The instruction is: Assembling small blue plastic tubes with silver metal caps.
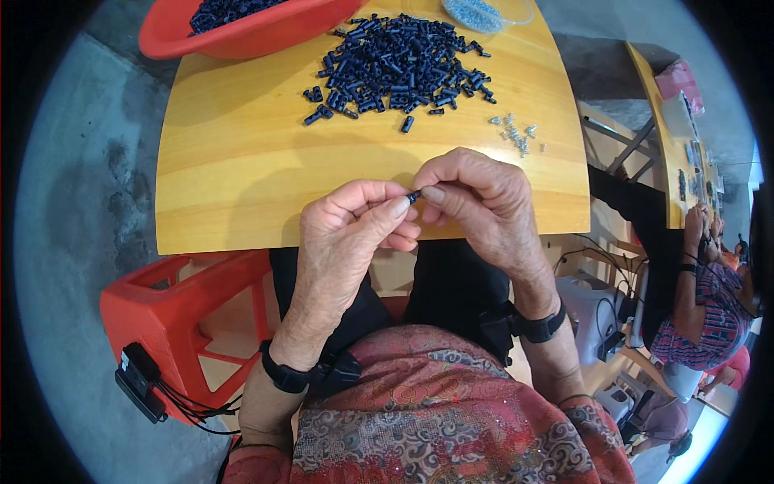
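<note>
Over the near edge of the yellow wooden table [234, 161], my left hand [355, 214] pinches a small black plastic part [414, 196] between thumb and forefinger. My right hand [480, 202] meets it from the other side, its thumb and forefinger closed at the part's right end; anything tiny between those fingertips is hidden. Beyond my hands lies a heap of small black plastic parts [395, 68], one of them lying loose [407, 124] at its near side. Small clear or silvery pieces [516, 133] are scattered to the right of the heap.
A red basin [266, 36] with more black parts overhangs the far left corner. At the far right is a clear bag of small bluish pieces [474, 14]. A red plastic stool [185, 315] with a black device and cables stands at left. Other people work at a table on the right.
</note>
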Motion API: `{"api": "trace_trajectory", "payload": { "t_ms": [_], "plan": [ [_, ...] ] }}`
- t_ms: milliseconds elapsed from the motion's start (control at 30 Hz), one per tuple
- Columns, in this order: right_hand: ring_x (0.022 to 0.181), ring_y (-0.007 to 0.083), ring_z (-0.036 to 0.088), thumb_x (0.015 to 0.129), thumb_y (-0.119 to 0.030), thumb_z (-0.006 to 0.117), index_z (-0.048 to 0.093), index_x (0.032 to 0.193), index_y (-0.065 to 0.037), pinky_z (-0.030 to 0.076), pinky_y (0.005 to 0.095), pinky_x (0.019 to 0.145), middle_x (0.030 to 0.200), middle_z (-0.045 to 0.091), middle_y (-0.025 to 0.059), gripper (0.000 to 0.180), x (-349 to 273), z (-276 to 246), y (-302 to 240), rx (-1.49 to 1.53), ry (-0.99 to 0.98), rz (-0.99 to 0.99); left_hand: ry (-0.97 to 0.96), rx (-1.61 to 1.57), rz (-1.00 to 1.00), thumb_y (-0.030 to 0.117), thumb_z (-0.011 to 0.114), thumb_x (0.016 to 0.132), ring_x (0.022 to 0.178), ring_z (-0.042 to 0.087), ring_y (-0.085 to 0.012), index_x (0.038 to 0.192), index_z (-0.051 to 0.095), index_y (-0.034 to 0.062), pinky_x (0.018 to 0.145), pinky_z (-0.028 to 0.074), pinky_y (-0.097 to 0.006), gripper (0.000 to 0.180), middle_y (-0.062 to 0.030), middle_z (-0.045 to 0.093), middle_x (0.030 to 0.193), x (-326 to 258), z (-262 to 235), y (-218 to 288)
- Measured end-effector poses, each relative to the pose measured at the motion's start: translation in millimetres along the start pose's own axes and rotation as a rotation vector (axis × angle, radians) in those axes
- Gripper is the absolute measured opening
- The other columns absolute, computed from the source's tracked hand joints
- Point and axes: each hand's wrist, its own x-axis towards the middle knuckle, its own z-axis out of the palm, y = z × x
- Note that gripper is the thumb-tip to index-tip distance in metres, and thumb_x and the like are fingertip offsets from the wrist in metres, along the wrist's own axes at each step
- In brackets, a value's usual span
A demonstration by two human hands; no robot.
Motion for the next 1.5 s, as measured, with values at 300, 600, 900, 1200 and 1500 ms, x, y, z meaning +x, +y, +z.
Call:
{"api": "trace_trajectory", "payload": {
  "t_ms": [300,600,900,1200,1500],
  "plan": [
    [0.064,0.0184,0.064,0.078,0.006,0.063,0.064,0.087,-0.001,0.051,0.0275,0.057,0.075,0.063,0.0098,0.011,-0.1,3.3,-8.1,-0.26,0.004,-0.136,-0.001,-0.005,0.0,0.007,0.061,0.089,0.068,0.066,-0.0149,0.1,0.062,-0.0043,0.061,0.056,-0.025,0.016,-0.0121,0.067,0.084,0.7,-1.1,-2.3],
    [0.068,0.0296,0.064,0.07,0.004,0.066,0.063,0.086,-0.002,0.052,0.0337,0.058,0.074,0.062,0.0132,0.017,1.9,4.2,-7.1,-0.403,-0.012,-0.295,0.032,-0.012,0.01,0.003,0.06,0.088,0.069,0.067,-0.0156,0.095,0.063,-0.0056,0.062,0.057,-0.026,0.011,-0.0122,0.067,0.081,-1.0,1.6,-2.5],
    [0.067,0.0303,0.063,0.066,-0.001,0.069,0.062,0.085,-0.004,0.052,0.0358,0.058,0.073,0.06,0.0118,0.02,1.3,5.7,-11.9,-0.469,-0.067,-0.338,0.049,0.016,0.059,0.006,0.058,0.09,0.069,0.066,-0.0161,0.097,0.063,-0.0038,0.063,0.056,-0.026,0.013,-0.0129,0.068,0.087,-1.8,4.8,-5.5],
    [0.076,0.0268,0.067,0.078,-0.004,0.065,0.062,0.104,-0.001,0.053,0.032,0.064,0.085,0.066,0.0152,0.026,-1.0,5.7,-6.5,-0.247,0.056,-0.074,0.057,-0.031,0.052,0.008,0.059,0.09,0.07,0.066,-0.0158,0.1,0.062,-0.003,0.064,0.056,-0.024,0.015,-0.0128,0.067,0.085,-1.3,1.2,-2.5],
    [0.076,0.026,0.067,0.075,-0.005,0.07,0.059,0.106,-0.001,0.054,0.0318,0.064,0.086,0.064,0.0141,0.033,-14.2,22.0,-4.3,-0.452,0.169,-0.297,0.066,-0.079,0.071,0.008,0.059,0.09,0.079,0.065,-0.0158,0.1,0.061,-0.0035,0.067,0.056,-0.027,0.016,-0.0126,0.066,0.092,0.1,7.6,-0.5]
  ]
}}
